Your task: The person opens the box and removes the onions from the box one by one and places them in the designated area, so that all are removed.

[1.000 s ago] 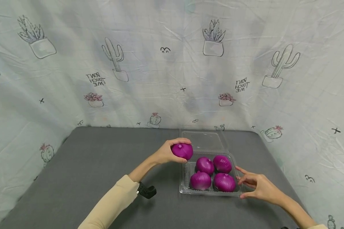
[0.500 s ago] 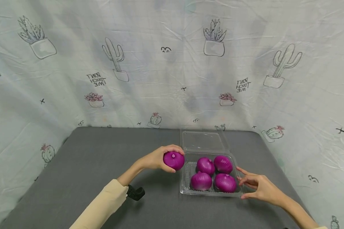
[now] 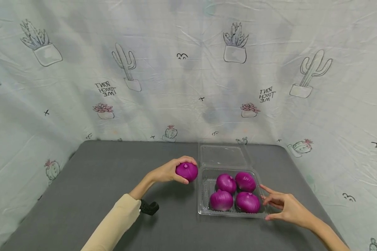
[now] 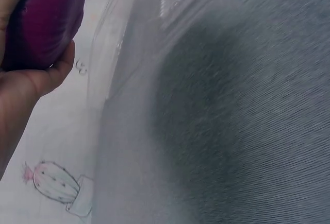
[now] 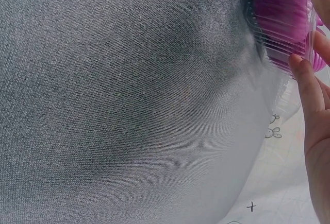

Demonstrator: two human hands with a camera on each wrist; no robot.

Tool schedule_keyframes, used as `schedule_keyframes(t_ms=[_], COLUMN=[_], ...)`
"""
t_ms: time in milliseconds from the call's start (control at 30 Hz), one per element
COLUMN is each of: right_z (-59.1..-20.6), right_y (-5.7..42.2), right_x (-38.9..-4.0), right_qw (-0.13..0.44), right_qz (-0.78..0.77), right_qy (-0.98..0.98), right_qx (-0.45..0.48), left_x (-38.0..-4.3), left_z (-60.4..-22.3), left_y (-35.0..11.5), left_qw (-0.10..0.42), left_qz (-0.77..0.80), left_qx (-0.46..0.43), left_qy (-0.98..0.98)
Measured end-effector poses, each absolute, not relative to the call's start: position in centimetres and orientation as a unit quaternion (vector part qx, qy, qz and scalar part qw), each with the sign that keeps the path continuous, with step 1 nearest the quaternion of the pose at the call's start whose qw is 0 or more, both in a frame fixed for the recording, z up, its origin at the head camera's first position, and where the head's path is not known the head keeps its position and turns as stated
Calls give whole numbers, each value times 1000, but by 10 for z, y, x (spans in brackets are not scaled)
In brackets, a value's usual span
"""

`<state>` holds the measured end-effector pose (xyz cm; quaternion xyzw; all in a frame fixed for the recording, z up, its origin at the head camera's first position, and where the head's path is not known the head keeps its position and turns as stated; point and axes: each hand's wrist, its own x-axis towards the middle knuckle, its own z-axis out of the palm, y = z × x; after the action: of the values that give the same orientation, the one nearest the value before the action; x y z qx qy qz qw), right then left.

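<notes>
In the head view my left hand grips a purple onion with fingers and thumb round its sides. It holds the onion above the grey table, just left of a clear plastic clamshell box. The left wrist view shows the same onion against the palm, with a shadow on the cloth. Several more purple onions sit in the box, toward its right side. At the box's right wall my right hand rests its fingertips, fingers extended; the right wrist view shows fingers against the ribbed plastic.
The box's clear lid lies folded back toward the rear of the table. A pale curtain printed with potted cacti encloses the table at the back and sides. A black strap hangs at the left wrist.
My left hand has carried the onion left, away from over the box's left edge, dipping and then rising slightly. The right hand stays at the box's right wall.
</notes>
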<state>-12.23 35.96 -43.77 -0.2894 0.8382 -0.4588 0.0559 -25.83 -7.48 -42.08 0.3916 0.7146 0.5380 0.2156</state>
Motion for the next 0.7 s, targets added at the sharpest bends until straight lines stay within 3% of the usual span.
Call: schedule_keyframes(t_ms=[700], right_z=[-439], right_y=[359], right_x=[-121], right_qw=[40], right_qz=[-442], right_qy=[845], right_qx=[-299], left_x=[-330], left_z=[-430], left_y=[-80], left_qw=[162], left_qz=[571], left_qx=[281], left_qy=[754])
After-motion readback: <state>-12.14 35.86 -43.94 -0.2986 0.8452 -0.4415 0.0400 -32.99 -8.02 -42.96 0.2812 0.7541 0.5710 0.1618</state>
